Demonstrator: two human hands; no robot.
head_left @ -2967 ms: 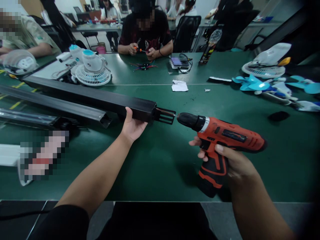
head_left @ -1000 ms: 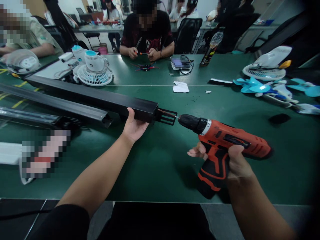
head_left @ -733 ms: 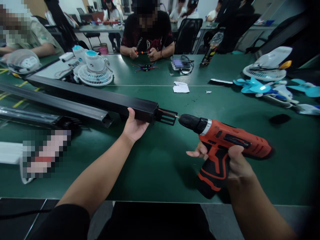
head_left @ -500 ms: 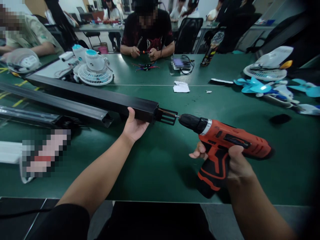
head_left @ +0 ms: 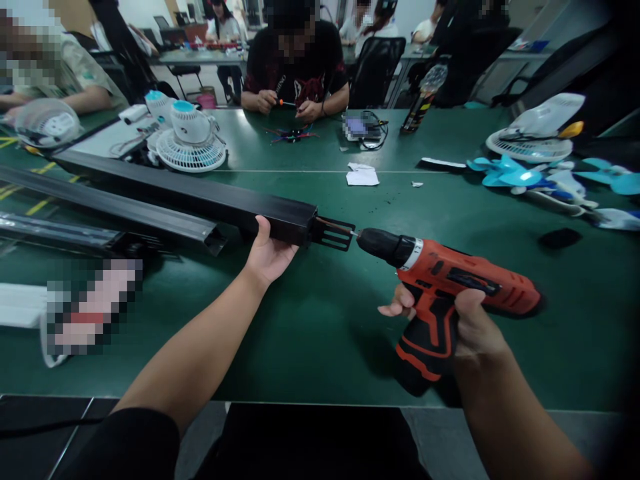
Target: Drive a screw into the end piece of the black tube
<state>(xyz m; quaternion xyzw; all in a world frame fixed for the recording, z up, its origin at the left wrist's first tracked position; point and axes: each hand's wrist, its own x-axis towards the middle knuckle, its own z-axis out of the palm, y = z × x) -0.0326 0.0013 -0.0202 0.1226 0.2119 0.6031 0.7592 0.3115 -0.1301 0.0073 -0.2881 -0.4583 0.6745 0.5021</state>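
Observation:
My left hand (head_left: pixel 273 255) grips the near end of a long black rectangular tube (head_left: pixel 220 197), thumb on its side and fingers hidden beneath. A slotted black bracket (head_left: pixel 336 233) sticks out of that end. My right hand (head_left: pixel 473 327) is wrapped round the handle of a red and black cordless drill (head_left: pixel 435 280), which points left. The drill's thin bit meets the bracket's outer end; whether it is in a screw there is too small to tell. Left of my hand lies a second black profile (head_left: pixel 125 207), with another dark rail (head_left: pixel 60 230) nearer me.
A white fan (head_left: pixel 190 143) stands beyond the tube. Blue fan blades (head_left: pixel 507 172) and a white fan housing (head_left: pixel 540 130) lie at the right. White paper (head_left: pixel 363 175) and a bottle (head_left: pixel 423 100) are on the green table (head_left: pixel 310 320). A co-worker (head_left: pixel 297 67) sits opposite with an orange-handled screwdriver.
My hands, the tube and the drill stay almost where they were. Across the table, the co-worker's hands have shifted slightly apart, with the screwdriver now tilted.

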